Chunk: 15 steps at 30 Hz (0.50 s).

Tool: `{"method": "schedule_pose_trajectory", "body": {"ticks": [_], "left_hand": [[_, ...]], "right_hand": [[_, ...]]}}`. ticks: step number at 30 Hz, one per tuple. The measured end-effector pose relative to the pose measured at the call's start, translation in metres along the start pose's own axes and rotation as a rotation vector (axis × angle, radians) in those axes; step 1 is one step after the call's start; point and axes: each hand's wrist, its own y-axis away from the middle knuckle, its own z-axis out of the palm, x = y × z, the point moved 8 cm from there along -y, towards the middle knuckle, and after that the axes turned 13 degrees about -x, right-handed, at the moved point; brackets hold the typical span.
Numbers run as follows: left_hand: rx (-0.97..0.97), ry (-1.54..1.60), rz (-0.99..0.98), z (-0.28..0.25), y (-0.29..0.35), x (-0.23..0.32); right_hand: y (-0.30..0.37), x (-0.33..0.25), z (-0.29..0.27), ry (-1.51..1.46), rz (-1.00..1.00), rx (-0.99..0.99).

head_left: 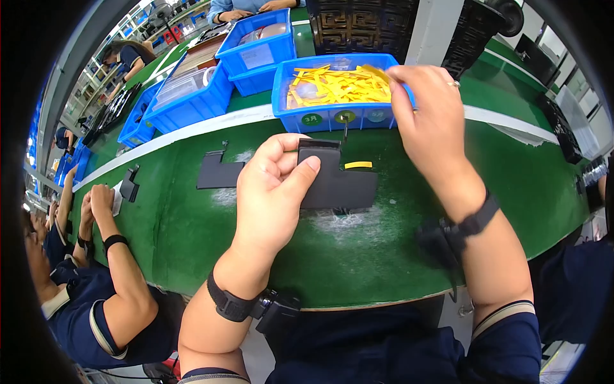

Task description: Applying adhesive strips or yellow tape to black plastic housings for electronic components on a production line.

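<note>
My left hand [268,198] holds a flat black L-shaped plastic panel [342,185] over the green table, thumb on its face and fingers behind it. A short yellow strip [358,165] shows in the panel's notch; I cannot tell whether it touches the panel. Beyond it stands a blue bin [291,120] with a heap of yellow strips [339,86] inside. My right hand [432,112] is at the bin's right end, thumb and fingers pinched on a yellow strip [374,72], which is slightly blurred. Both wrists wear black straps with small devices.
A second black panel [219,171] lies left of my left hand. More blue bins [192,102] stand at the back left, behind a white divider strip [256,114]. A co-worker's hands [96,205] are at the table's left, near another black part [129,185]. A pale post [435,32] rises behind.
</note>
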Motion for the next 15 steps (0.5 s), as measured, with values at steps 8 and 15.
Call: {"method": "schedule_pose_trajectory", "body": {"ticks": [8,15], "left_hand": [[-0.059,0.100,-0.030,0.004,0.003,0.000],[-0.078,0.112,0.015,0.009,0.005,0.002]], "right_hand": [[0.014,-0.018,0.010,-0.737,0.199,-0.294],[0.030,-0.014,0.027,-1.131,0.453,-0.288]]}}
